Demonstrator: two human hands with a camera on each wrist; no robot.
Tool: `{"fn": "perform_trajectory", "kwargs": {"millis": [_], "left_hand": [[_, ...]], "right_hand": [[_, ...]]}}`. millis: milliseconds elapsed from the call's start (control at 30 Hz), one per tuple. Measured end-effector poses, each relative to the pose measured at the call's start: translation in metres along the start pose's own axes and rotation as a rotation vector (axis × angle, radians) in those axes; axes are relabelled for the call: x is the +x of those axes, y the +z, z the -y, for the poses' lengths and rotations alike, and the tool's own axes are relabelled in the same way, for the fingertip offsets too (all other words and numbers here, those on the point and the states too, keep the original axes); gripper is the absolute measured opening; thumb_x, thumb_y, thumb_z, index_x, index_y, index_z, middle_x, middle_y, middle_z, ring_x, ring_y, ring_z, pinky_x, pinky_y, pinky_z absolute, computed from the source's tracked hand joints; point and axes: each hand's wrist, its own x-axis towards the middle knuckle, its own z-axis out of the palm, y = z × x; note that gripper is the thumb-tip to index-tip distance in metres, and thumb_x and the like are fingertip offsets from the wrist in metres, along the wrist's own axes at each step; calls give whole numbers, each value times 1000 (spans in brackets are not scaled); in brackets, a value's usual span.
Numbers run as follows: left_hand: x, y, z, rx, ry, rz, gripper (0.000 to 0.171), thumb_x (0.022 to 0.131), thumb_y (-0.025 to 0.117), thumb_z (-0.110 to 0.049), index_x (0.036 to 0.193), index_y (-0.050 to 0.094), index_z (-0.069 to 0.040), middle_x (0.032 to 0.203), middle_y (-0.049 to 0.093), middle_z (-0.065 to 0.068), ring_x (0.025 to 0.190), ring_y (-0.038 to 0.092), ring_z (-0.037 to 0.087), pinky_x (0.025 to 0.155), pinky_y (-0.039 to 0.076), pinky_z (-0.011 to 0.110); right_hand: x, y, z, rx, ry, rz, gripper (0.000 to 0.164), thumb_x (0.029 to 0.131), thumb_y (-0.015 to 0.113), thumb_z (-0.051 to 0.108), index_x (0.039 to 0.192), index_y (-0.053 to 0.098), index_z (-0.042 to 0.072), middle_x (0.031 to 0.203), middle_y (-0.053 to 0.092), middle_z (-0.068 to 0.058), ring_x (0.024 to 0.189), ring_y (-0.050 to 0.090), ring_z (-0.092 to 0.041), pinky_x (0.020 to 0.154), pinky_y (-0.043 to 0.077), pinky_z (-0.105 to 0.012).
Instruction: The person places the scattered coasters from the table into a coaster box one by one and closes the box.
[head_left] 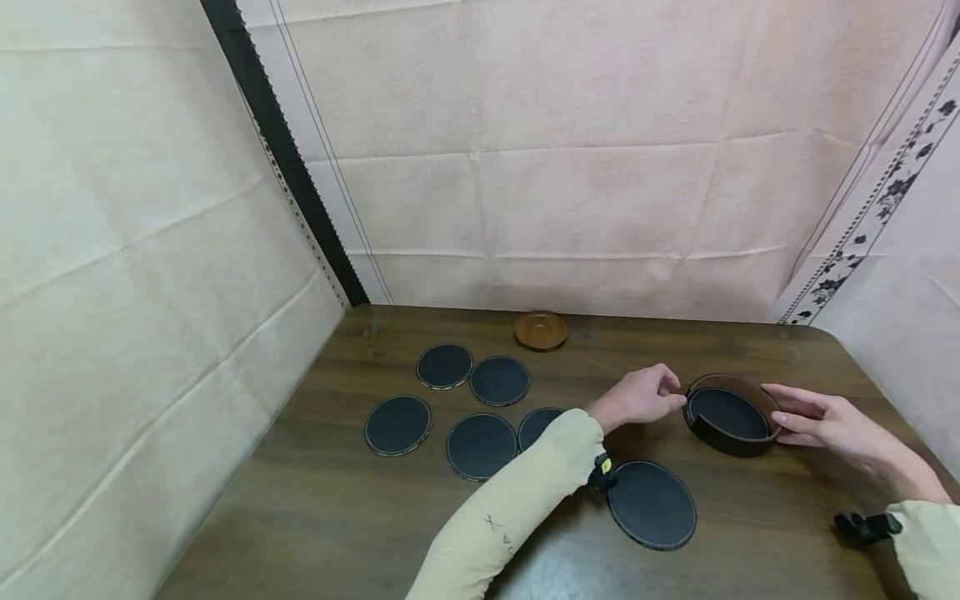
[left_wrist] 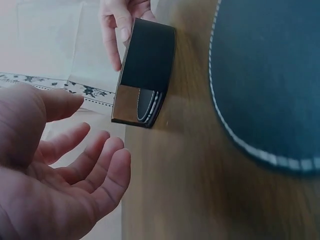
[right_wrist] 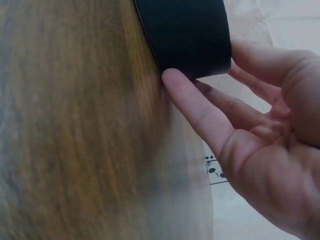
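A round, dark coaster holder (head_left: 738, 446) with a brown inner wall stands at the right of the table. A dark coaster (head_left: 727, 414) lies inside it, and its stitched edge shows through the notch in the wall in the left wrist view. My right hand (head_left: 832, 421) holds the holder from the right, with its fingers spread round the outer wall and one fingertip at the base. Just left of the holder, my left hand (head_left: 641, 396) hovers with loosely bent fingers and nothing between them. Beneath the left wrist lies a larger-looking dark coaster (head_left: 652, 506) with pale edge stitching.
Several more dark coasters lie flat on the left half of the table, among them one coaster (head_left: 398, 425) at the far left and another coaster (head_left: 482, 447) partly nearer the middle. A brown round dish (head_left: 541, 331) sits at the back edge. Pale cloth (head_left: 585, 167) hangs behind.
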Motion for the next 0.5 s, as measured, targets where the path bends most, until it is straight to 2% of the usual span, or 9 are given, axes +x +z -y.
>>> {"fn": "perform_trajectory", "kwargs": {"millis": [200, 400, 500], "left_hand": [[-9, -9, 4, 94, 52, 49, 34, 96, 61, -43, 125, 55, -25, 112, 63, -9, 96, 58, 3, 84, 49, 20], [-16, -10, 8, 185, 83, 105, 41, 95, 61, -45, 130, 52, -26, 118, 62, -8, 97, 58, 1, 82, 49, 19], [-22, -11, 10, 221, 97, 132, 43, 95, 61, -47, 132, 50, -27, 126, 59, -8, 103, 57, 1, 84, 49, 19]], "right_hand": [[0, 1, 2, 8, 11, -5, 59, 99, 55, 7, 151, 29, -1, 120, 52, 36, 102, 67, -3, 80, 59, -33], [0, 0, 0, 2, 19, -13, 59, 99, 56, 8, 151, 29, -1, 119, 52, 37, 102, 67, -2, 80, 59, -33], [0, -1, 0, 6, 29, -8, 60, 99, 56, 9, 152, 29, 0, 119, 51, 37, 102, 66, -2, 80, 59, -33]]}}
